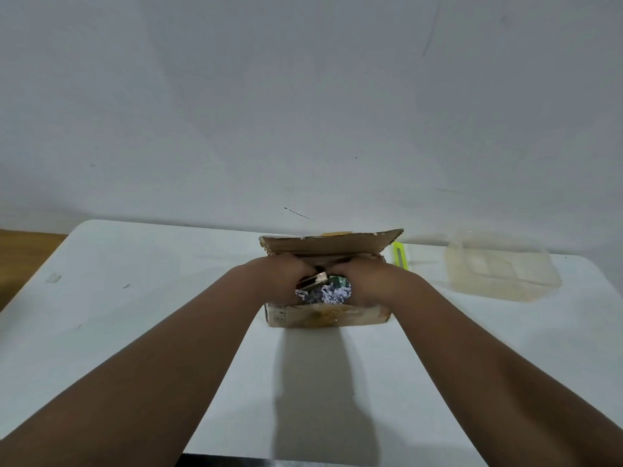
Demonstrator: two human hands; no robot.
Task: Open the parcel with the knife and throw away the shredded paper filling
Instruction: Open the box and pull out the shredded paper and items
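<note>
A brown cardboard parcel (328, 313) stands open at the middle of the white table (151, 274), its far flap (332, 243) raised. Both hands reach down inside it. My left hand (279, 278) curls at the left side of the opening, beside a small dark flat item. My right hand (365, 281) curls at the right side. Between them lies white and grey shredded paper (328, 294). The fingertips are hidden inside the box, so what each holds is unclear. A yellow-green knife (400, 255) lies on the table just right of the parcel.
A translucent plastic container (499, 271) sits at the right of the table, past the knife. A plain wall rises right behind the table's far edge. Wooden floor (23, 261) shows at the left.
</note>
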